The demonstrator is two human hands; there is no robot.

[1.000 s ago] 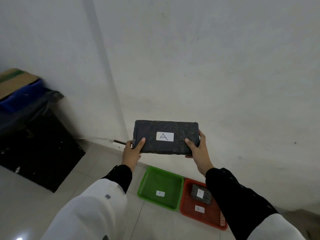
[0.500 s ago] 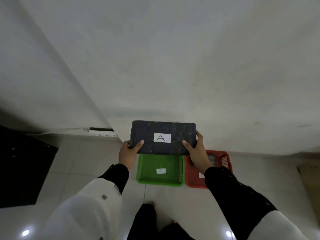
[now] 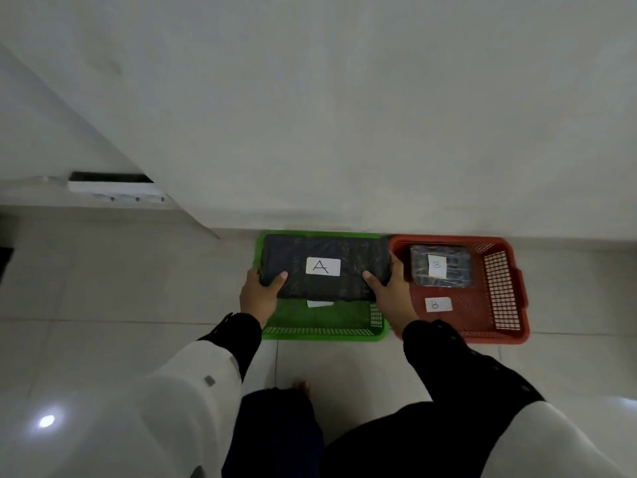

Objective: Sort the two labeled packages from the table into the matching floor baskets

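Observation:
A black wrapped package (image 3: 348, 257) with a white label "A" is held flat over the green basket (image 3: 324, 331) on the floor. My left hand (image 3: 258, 294) grips its left end and my right hand (image 3: 387, 291) grips its right end, thumbs on top. I cannot tell whether the package touches the basket. A white tag in the green basket peeks out under the package. To the right stands the red basket (image 3: 499, 294), holding a smaller dark package (image 3: 441, 267) labelled "B" and a white "B" tag on its floor.
Both baskets stand against a white wall (image 3: 344, 115) on pale floor tiles (image 3: 120, 281). A white power strip (image 3: 117, 191) lies at the wall base to the left. My dark-clad legs and a bare foot (image 3: 301, 386) are below the baskets.
The view has tilted down and closed in on the baskets. Both hands have lowered the "A" package from in front of the wall to right over the green basket.

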